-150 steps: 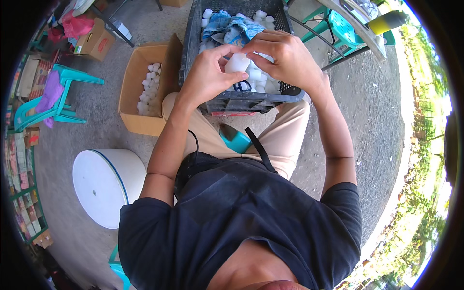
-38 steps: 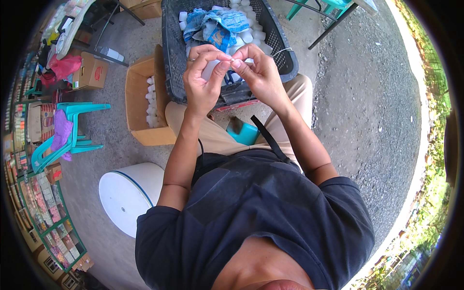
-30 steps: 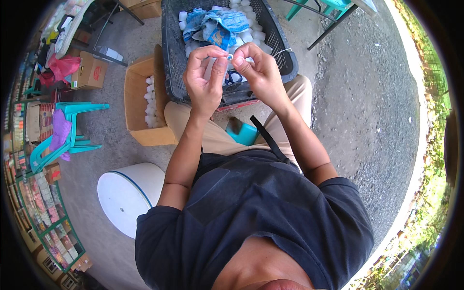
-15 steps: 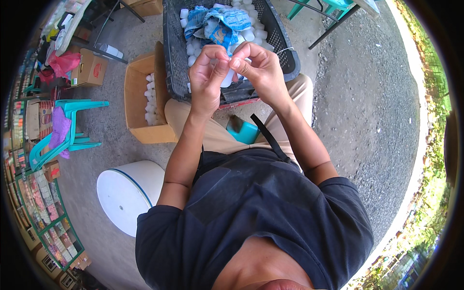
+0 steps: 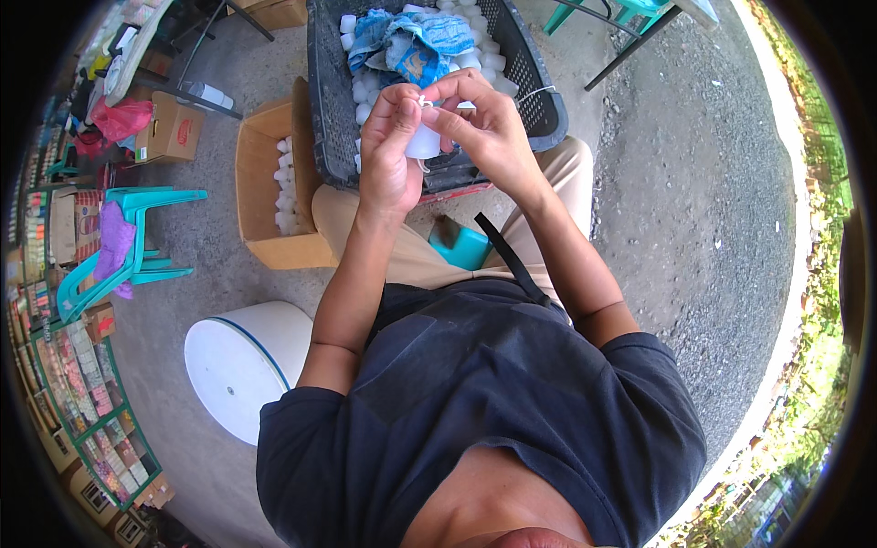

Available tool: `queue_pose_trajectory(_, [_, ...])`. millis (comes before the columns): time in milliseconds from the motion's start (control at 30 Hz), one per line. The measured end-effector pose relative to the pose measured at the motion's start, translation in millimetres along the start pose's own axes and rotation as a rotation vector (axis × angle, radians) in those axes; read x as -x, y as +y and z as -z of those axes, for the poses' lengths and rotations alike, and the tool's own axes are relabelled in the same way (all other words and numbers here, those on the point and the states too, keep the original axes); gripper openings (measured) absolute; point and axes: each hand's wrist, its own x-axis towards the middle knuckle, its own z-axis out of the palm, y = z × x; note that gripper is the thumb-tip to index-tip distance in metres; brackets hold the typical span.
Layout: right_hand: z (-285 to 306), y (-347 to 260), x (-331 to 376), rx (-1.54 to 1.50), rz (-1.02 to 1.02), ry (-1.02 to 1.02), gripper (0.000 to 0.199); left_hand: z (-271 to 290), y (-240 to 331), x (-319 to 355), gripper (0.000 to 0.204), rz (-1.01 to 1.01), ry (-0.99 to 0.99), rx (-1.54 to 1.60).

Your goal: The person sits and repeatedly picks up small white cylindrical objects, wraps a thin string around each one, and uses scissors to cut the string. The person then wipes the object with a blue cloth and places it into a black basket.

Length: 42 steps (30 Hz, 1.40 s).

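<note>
Smooth white rounded cylinder below thin white looped cord; left hand and right hand, fingers nearly closed, pinch the cord over black perforated plastic crate.

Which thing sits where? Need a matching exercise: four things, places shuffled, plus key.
Things
1. White rounded piece
2. Blue cloth
3. Purple cloth
4. Open cardboard box

Places
A. Draped over a green chair
B. On the ground, just left of the black crate
C. At the fingertips of the left hand and right hand
D. On top of the loose white pieces inside the crate

Right pairs: 1-C, 2-D, 3-A, 4-B
</note>
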Motion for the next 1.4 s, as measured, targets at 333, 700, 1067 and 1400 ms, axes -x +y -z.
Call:
queue_pose_trajectory(333, [6.1,8.8,-1.6,-0.109,0.026,-0.009,0.015,5.5,4.7,1.0,0.013,0.086,-0.034,0.069])
queue_pose_trajectory(700, [4.0,4.3,-6.5,0.347,0.203,0.034,0.013,0.4,0.0,2.4,0.012,-0.017,-0.029,-0.044])
queue_pose_trajectory(1067, [4.8,-0.2,-8.7,-0.144,0.104,-0.025,0.012,-8.6,1.2,3.4,0.025,-0.007,-0.024,-0.002])
queue_pose_trajectory(1400, [-2.8,-4.5,-9.7,0.498,0.475,0.124,0.018,-1.2,-6.7,1.0,0.018,-0.212,0.099,-0.215])
